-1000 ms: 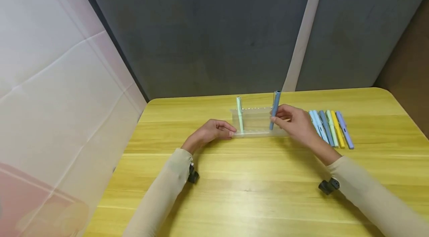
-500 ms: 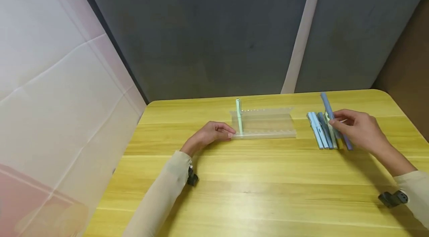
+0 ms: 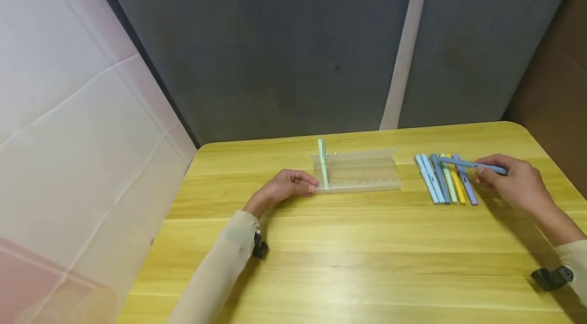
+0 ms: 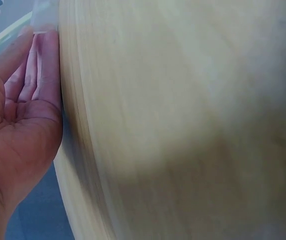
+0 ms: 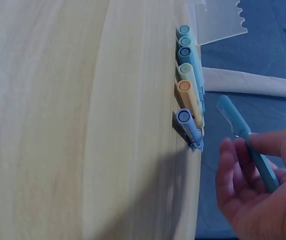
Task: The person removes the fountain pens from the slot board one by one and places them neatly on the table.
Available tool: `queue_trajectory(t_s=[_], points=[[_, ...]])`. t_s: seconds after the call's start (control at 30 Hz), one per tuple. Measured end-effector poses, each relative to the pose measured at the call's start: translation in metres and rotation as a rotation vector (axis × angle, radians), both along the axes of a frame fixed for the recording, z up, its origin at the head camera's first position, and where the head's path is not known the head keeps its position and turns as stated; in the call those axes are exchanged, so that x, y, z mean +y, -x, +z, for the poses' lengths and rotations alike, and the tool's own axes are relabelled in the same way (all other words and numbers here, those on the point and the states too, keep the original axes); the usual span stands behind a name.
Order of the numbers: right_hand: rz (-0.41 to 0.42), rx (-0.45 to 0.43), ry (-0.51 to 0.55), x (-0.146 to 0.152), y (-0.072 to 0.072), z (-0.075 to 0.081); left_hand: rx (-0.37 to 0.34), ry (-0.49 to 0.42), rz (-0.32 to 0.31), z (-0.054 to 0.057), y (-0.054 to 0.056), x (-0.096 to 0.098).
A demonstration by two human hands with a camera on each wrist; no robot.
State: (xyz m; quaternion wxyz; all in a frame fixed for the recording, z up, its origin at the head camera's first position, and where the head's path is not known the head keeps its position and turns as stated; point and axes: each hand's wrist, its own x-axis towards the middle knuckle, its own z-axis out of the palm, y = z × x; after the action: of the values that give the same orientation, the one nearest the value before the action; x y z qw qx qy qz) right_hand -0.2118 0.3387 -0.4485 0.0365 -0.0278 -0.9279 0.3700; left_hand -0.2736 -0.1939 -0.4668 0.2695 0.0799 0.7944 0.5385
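Observation:
My left hand (image 3: 286, 187) pinches the left end of a clear plastic pen rack (image 3: 362, 170) with a notched back edge; in the left wrist view, thumb and fingers (image 4: 48, 70) meet at its corner. A mint green pen (image 3: 323, 163) stands upright in the rack near that end. Over to the right, my right hand (image 3: 523, 184) holds a blue pen (image 3: 465, 163) by one end, nearly level, its far end overlapping the row of pens. The right wrist view shows this blue pen (image 5: 238, 120) between thumb and fingers, clip visible.
Side by side on the wooden table (image 3: 348, 263) lie light blue pens (image 3: 428, 181), a darker blue pen (image 3: 440, 179), a pale green pen (image 3: 449, 186), a yellow pen (image 3: 457, 186) and a purple pen (image 3: 468, 186). A dark grey panel (image 3: 275, 59) rises behind the table.
My right hand has carried the blue pen from the rack rightward past the row of pens and tipped it from upright to nearly level. The left hand stays at the rack's end.

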Motion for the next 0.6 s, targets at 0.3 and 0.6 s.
queue_trajectory(t_s=[0.3, 0.6], points=[[-0.235, -0.105, -0.032, 0.014, -0.004, 0.002, -0.001, -0.033, 0.007, -0.002, 0.0, -0.001], [-0.167, -0.064, -0.181, 0.017, -0.01, -0.01, 0.001, -0.025, 0.01, -0.002, 0.0, 0.0]])
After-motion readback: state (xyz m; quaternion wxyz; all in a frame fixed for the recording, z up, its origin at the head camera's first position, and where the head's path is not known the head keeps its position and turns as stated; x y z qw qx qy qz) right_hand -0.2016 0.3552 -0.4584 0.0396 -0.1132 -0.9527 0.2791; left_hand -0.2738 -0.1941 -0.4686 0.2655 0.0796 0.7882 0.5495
